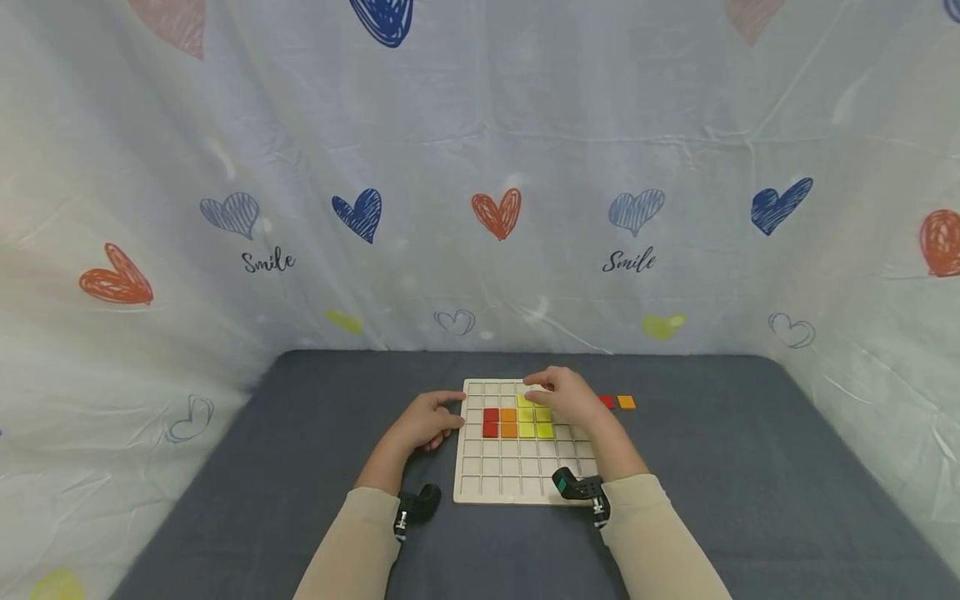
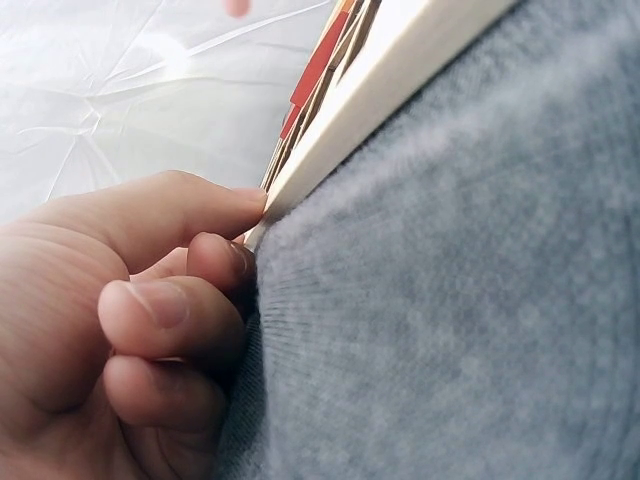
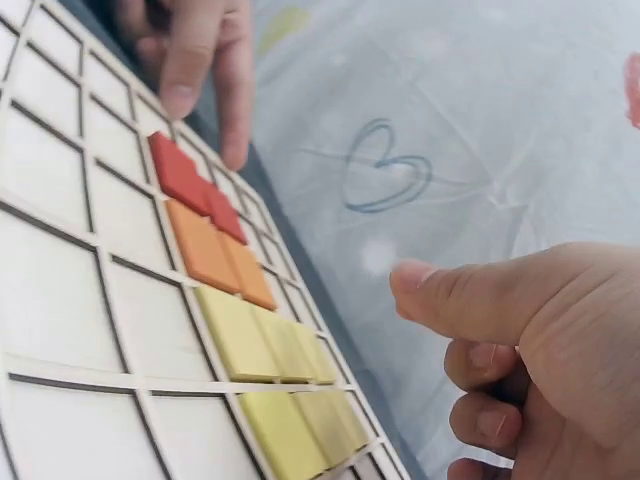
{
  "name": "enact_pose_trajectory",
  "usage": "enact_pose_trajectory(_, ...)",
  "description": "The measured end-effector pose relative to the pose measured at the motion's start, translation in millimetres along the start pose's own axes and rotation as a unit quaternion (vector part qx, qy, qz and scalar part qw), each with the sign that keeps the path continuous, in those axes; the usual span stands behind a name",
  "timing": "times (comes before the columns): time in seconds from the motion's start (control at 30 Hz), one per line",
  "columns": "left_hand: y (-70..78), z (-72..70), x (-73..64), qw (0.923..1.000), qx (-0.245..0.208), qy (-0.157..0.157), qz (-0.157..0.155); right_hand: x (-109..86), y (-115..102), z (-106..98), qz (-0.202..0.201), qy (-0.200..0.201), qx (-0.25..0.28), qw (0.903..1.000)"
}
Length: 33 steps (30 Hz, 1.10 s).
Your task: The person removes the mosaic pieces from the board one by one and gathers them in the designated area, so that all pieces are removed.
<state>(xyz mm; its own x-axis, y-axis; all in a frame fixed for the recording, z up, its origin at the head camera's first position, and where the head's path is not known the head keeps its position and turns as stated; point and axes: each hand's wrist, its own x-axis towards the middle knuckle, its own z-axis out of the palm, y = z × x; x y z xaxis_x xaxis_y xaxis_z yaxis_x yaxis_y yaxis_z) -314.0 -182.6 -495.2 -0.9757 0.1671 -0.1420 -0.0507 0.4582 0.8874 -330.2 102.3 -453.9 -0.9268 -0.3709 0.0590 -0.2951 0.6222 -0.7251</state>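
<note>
A pale wooden grid board [image 1: 521, 487] lies flat on the table. Two red tiles [image 1: 491, 422], two orange tiles [image 1: 508, 422] and several yellow tiles [image 1: 527, 429] sit in its squares, side by side. My left hand [image 1: 422, 421] touches the board's left edge with thumb and index finger; its other fingers curl in beside the edge. Over the board's upper right part, my right hand [image 1: 573, 404] hovers by the yellow tiles. In the right wrist view its thumb [image 3: 450, 295] stands out straight and no tile shows in its grasp. The right hand covers part of the grid.
Right of the board, a loose red tile [image 1: 606, 402] and a loose orange tile [image 1: 626, 402] lie on the dark grey table [image 1: 712, 483]. Behind the table hangs a white curtain [image 1: 555, 250] printed with hearts. Each wrist carries a small black camera [image 1: 573, 483].
</note>
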Motion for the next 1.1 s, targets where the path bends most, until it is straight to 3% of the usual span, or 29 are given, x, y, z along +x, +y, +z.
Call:
enact_pose_trajectory(0.2,-0.1,-0.3,0.4,1.0,0.002,-0.001,0.001,3.6,2,16,0.041,0.006,-0.03,0.9987)
enact_pose_trajectory(0.57,0.1,-0.8,3.0,1.0,-0.003,-0.004,0.008,5.1,8,22,0.049,0.016,-0.066,0.9965)
enact_pose_trajectory(1.1,-1.3,-0.8,1.9,0.9999,-0.01,-0.007,0.003,5.5,5,23,0.042,0.052,-0.035,0.9972)
